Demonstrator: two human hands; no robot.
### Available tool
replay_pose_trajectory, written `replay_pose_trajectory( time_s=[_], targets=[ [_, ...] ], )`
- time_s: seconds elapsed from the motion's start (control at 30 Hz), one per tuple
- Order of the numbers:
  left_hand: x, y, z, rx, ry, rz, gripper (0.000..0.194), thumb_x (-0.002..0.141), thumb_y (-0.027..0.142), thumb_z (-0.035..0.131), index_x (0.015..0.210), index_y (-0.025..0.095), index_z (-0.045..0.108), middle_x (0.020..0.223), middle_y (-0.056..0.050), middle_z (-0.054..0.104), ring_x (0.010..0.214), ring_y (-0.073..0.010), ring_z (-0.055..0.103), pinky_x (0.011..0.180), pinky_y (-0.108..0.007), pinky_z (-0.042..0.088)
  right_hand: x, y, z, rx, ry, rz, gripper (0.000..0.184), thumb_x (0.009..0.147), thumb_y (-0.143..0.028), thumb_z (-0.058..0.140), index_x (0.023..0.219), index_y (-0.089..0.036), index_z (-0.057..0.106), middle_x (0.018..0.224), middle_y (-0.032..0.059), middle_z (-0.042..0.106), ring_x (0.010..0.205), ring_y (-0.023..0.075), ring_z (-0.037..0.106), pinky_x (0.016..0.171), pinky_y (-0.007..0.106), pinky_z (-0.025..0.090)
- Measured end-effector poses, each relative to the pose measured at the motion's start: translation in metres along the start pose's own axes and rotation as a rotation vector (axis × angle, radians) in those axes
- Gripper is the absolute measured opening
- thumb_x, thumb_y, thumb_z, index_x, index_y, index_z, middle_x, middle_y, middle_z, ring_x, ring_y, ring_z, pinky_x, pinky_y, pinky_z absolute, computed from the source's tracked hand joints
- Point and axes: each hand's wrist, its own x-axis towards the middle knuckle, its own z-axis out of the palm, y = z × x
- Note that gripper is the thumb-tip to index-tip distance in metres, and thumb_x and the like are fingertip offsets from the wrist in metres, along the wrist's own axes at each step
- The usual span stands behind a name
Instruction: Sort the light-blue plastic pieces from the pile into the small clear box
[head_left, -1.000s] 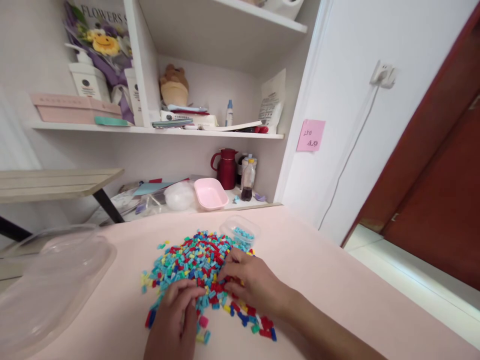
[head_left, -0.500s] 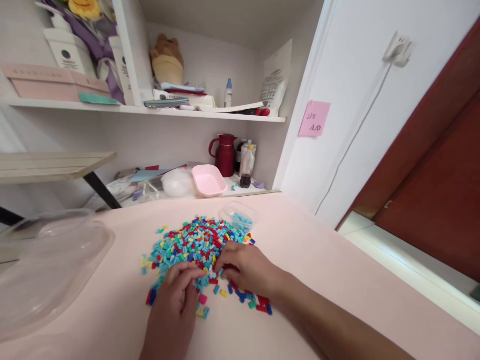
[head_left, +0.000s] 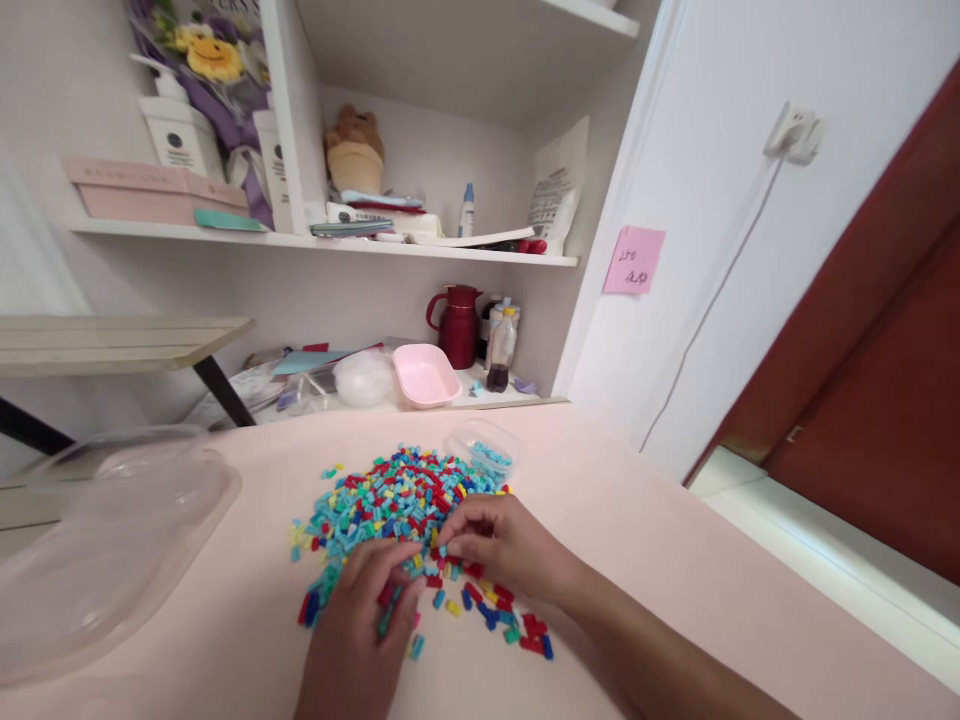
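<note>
A heap of small toy building bricks (head_left: pixel 397 500) in light blue, red, yellow, green and dark blue lies on the pink tabletop. My left hand (head_left: pixel 364 610) rests at the heap's near left edge, its thumb and curved fingers apart with a gap between them. At the near right side of the heap, my right hand (head_left: pixel 502 545) has its thumb and forefinger pinched together at a light blue brick (head_left: pixel 442 551). Behind the heap stands a clear plastic tub (head_left: pixel 466 440) with light blue bricks in it. Loose bricks (head_left: pixel 491 615) lie scattered below my right hand.
Large clear plastic containers (head_left: pixel 135 540) occupy the table's left side. At the back are a pink basin (head_left: pixel 426 376), a dark red jug (head_left: pixel 459 328) and a bottle of dark liquid (head_left: pixel 501 352). Shelves (head_left: pixel 330 243) rise behind, and a pink note (head_left: pixel 634 260) is on the wall.
The view has tilted upward slightly, so everything sits lower. My left thumb has spread away from its fingers. The right thumb and forefinger have come together at a light blue brick.
</note>
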Motion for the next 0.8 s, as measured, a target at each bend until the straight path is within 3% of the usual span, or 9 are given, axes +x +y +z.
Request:
replay_pose_trajectory(
  time_s=[0.23,0.5,0.8],
  targets=[
    [-0.002,0.003,0.0,-0.014,-0.038,-0.06,0.01,0.08,0.033,0.065,0.085,0.025,0.067,0.083,0.001,0.066,0.069,-0.0138,0.065,0.066,-0.025,0.055,-0.009,-0.012,0.012,0.137,-0.084,0.008,0.023,0.08,-0.04,0.068,0.083,-0.017,0.071,0.059,-0.0021,0.062,0.054,0.0109,0.06,0.053,0.021,0.047],
    [0.0,0.0,0.001,0.018,-0.009,-0.015,0.009,0.08,0.031,0.064,0.083,0.025,0.07,0.085,-0.002,0.069,0.076,-0.0157,0.067,0.068,-0.024,0.055,-0.01,-0.013,0.016,-0.004,-0.063,-0.067,0.007,0.078,-0.025,0.068,0.079,-0.018,0.071,0.061,-0.0025,0.064,0.057,0.0106,0.059,0.054,0.019,0.046],
    [0.001,0.003,0.001,-0.057,-0.013,-0.037,0.007,0.081,0.025,0.061,0.084,0.025,0.067,0.082,0.0,0.067,0.073,-0.0144,0.066,0.066,-0.023,0.056,-0.011,-0.014,0.019,0.022,-0.037,-0.082,0.007,0.075,-0.02,0.069,0.082,-0.018,0.067,0.063,-0.0041,0.061,0.056,0.009,0.054,0.054,0.019,0.044]
  ],
)
